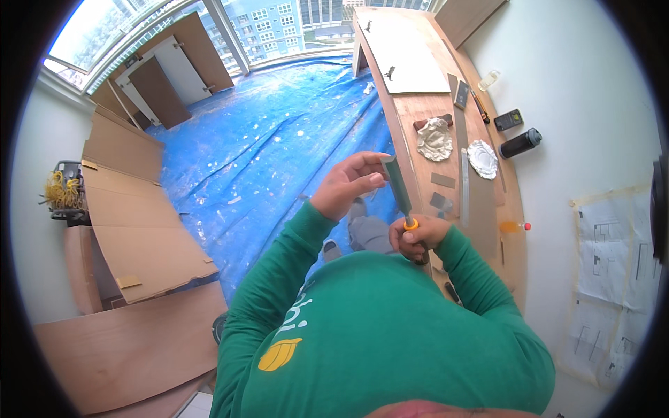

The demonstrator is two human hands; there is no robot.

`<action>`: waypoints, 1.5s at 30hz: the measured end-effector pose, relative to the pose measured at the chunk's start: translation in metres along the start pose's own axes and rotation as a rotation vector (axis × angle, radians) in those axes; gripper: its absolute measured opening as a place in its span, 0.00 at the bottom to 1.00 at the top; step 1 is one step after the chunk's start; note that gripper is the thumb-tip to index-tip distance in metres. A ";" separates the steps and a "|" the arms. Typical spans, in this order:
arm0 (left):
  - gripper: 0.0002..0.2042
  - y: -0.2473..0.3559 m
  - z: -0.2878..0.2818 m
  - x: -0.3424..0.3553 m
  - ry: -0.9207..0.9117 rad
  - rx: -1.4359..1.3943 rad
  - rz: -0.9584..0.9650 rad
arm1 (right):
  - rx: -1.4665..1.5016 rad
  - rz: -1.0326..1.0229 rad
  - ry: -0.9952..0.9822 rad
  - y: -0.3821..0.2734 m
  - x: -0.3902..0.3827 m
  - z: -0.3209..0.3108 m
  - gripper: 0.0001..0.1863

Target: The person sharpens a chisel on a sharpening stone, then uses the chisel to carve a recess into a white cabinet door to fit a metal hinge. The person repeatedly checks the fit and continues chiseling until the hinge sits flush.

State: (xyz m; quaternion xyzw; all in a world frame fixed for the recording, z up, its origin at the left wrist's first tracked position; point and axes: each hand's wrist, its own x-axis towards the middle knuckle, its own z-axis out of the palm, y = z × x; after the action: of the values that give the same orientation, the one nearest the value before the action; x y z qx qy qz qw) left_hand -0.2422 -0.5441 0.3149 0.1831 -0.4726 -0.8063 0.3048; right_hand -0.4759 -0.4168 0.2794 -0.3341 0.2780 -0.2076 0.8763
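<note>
A wood chisel point(397, 184) with a broad, greenish-grey blade and a yellow-orange collar points up and away in front of my chest. My right hand point(421, 235) is wrapped round its dark handle, most of which the fingers hide. At the blade's far end my left hand point(350, 182) has its fingers stretched out. A fingertip appears to touch the blade's edge, while the thumb stays apart from the fingers. Just right of the blade lies a wooden workbench point(411, 139) with small dark rectangular pieces point(442, 180) on it.
White panel point(408, 56), crumpled cloth point(435, 139), metal ruler point(465, 184), black bottle point(521, 143) and orange drink bottle point(514, 226) lie along the bench. Blue sheeting point(279, 153) covers the floor. Cardboard point(139, 230) and a brown board point(132, 341) are at left.
</note>
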 end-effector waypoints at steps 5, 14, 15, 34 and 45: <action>0.12 0.008 -0.017 0.064 0.076 0.046 0.055 | 0.010 -0.045 -0.092 -0.046 0.025 -0.049 0.27; 0.12 0.040 -0.034 0.226 0.223 0.135 0.059 | -0.067 -0.025 -0.223 -0.165 0.039 -0.191 0.27; 0.12 0.042 -0.035 0.239 0.228 0.088 0.036 | -0.074 -0.020 -0.227 -0.176 0.037 -0.203 0.27; 0.15 0.044 -0.072 0.428 -0.039 -0.097 -0.233 | 0.031 -0.170 0.200 -0.236 0.018 -0.281 0.24; 0.17 0.089 -0.131 0.481 -0.298 -0.097 -0.317 | 0.042 -0.286 0.481 -0.272 0.078 -0.257 0.27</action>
State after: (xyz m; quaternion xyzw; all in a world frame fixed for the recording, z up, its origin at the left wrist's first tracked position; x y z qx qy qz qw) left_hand -0.4971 -0.9817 0.3258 0.1190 -0.4384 -0.8841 0.1093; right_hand -0.6263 -0.7686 0.2828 -0.2930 0.4237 -0.4082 0.7537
